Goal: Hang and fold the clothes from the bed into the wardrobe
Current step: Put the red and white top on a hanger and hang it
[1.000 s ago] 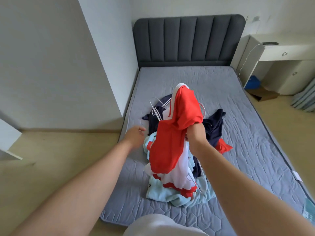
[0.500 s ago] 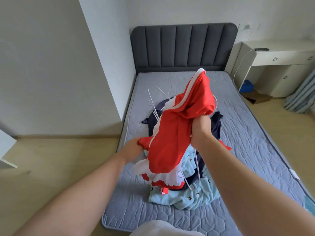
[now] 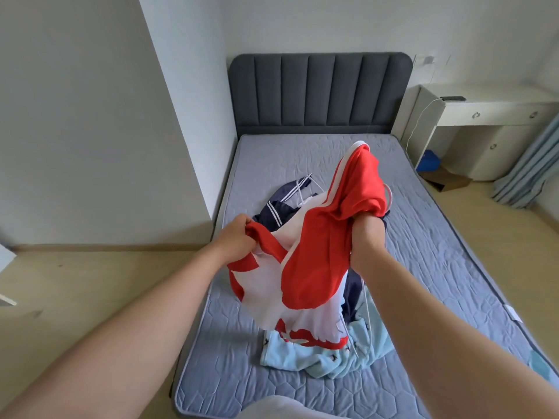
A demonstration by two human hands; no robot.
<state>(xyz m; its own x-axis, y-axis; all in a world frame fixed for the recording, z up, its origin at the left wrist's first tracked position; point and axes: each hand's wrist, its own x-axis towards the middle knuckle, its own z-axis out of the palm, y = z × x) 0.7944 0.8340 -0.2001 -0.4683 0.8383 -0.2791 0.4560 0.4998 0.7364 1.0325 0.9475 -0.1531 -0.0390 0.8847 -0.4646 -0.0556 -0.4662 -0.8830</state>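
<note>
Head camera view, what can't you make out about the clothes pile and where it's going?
Out of frame: the wardrobe, beyond the head view's edges.
Hidden: fingers of the right hand, buried in the bunched red and white garment it grips.
Mostly hidden: white hangers, under that garment; number unclear.
Covered: navy garment, largely behind it; type unclear.
Too small: dark item on the white desk.

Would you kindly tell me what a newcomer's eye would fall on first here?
The bright red and white garment stands out first, held up over the middle of the mattress, the left hand gripping one edge and the right hand the other. Under it lie a navy garment and a pale blue garment, with the dark padded headboard beyond.
</note>
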